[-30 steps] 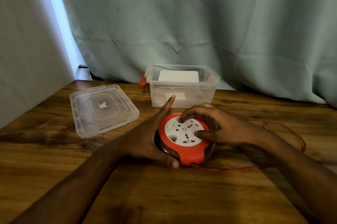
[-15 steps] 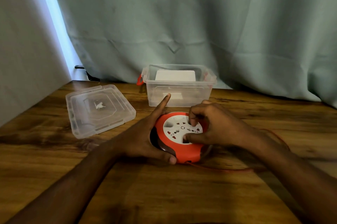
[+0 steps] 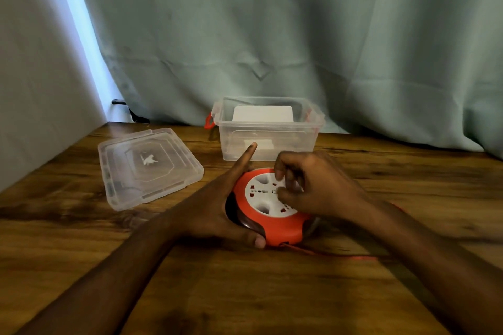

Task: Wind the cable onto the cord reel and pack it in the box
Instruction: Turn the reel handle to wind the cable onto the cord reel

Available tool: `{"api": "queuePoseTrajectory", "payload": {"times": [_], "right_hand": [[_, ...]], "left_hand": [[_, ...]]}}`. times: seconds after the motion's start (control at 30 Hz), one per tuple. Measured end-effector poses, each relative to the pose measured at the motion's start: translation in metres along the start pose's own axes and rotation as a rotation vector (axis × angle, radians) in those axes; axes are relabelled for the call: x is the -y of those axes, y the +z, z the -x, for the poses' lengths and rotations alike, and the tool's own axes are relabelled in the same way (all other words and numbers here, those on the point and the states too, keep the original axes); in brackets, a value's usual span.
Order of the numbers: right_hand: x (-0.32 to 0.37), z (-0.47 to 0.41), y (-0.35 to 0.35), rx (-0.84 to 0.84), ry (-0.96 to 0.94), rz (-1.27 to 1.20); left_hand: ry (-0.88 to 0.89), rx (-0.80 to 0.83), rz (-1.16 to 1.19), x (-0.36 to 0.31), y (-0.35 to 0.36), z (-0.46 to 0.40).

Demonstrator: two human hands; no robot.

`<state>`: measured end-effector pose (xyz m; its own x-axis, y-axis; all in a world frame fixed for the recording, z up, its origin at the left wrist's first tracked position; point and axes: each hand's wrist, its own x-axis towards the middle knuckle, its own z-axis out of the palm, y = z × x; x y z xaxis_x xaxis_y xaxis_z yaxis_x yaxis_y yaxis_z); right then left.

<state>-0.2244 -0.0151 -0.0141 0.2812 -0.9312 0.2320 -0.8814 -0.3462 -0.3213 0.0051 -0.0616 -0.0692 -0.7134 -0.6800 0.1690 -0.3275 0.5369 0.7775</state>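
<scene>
In the head view, the orange cord reel (image 3: 268, 208) lies flat on the table (image 3: 245, 294) at centre frame. The left hand (image 3: 215, 212) cups its left edge, index finger straight, thumb curled under the rim. The right hand (image 3: 318, 187) rests bent fingers (image 3: 280, 174) on the white face. The red cable (image 3: 340, 255) trails to the right. The clear box (image 3: 268, 130) stands open just behind the reel, with its lid (image 3: 148, 167) at the left.

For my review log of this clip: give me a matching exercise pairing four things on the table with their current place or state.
Things:
1. cord reel
2. lid
3. box
4. cable

States:
A. open, by the curtain
B. flat on the table, left of the box
C. trailing loose toward the right
D. between both hands

Pairs: 1-D, 2-B, 3-A, 4-C
</scene>
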Motion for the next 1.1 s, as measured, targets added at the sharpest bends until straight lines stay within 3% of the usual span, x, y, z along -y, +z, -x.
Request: {"api": "queuePoseTrajectory", "payload": {"times": [0.17, 0.47, 0.93, 1.1], "right_hand": [[-0.022, -0.004, -0.011, 0.219, -0.084, -0.106], [-0.038, -0.009, -0.019, 0.38, -0.17, -0.068], [-0.028, -0.005, -0.024, 0.317, -0.123, -0.195], [-0.02, -0.003, -0.021, 0.218, -0.089, -0.056]], "left_hand": [[-0.001, -0.008, -0.032, -0.002, -0.001, 0.001], [-0.044, 0.027, 0.04, 0.0, -0.005, 0.003], [-0.066, 0.069, 0.038, 0.002, -0.005, 0.002], [-0.064, 0.065, 0.039, 0.002, -0.005, 0.002]]}}
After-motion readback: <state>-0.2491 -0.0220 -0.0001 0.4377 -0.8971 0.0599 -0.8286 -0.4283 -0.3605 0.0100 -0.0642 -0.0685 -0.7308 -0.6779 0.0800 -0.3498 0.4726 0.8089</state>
